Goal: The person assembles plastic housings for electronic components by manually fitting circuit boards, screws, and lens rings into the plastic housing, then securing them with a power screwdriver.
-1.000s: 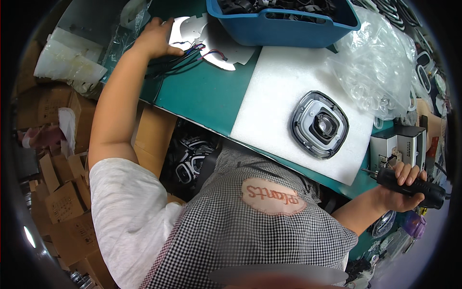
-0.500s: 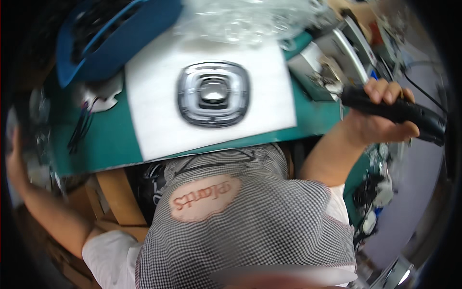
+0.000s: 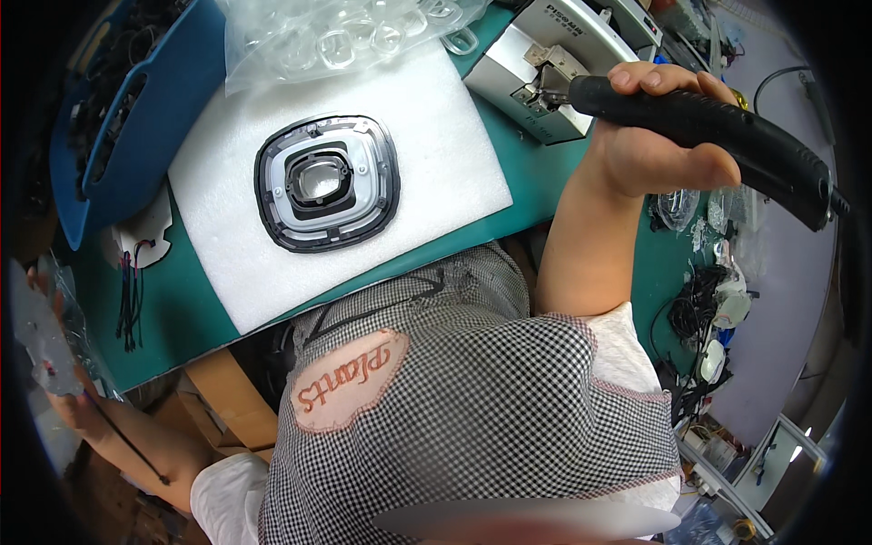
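My right hand point(image 3: 668, 136) is closed around a black electric screwdriver point(image 3: 718, 127). Its tip points into the front opening of a white screw feeder point(image 3: 554, 68). At the far left edge my left hand point(image 3: 73, 406) holds a pale, flat, irregular plate point(image 3: 41, 331) with a thin dark wire dangling from it over my forearm. The plate hides part of those fingers. On a white foam sheet point(image 3: 436, 173) lies a rounded-square black and grey housing point(image 3: 371, 156), with a clear lens point(image 3: 320, 180) in its middle.
A blue bin point(image 3: 145, 145) of black parts stands at the upper left. Beside it, another pale plate with wires point(image 3: 136, 241) rests on the green mat point(image 3: 100, 304). A plastic bag of clear rings point(image 3: 354, 36) lies behind the foam. Cables and small parts point(image 3: 699, 309) crowd the right side.
My right hand has brought the screwdriver tip to the screw feeder's opening. A pale plate with a wire now shows in my left hand. The view has shifted, moving the foam and housing leftward.
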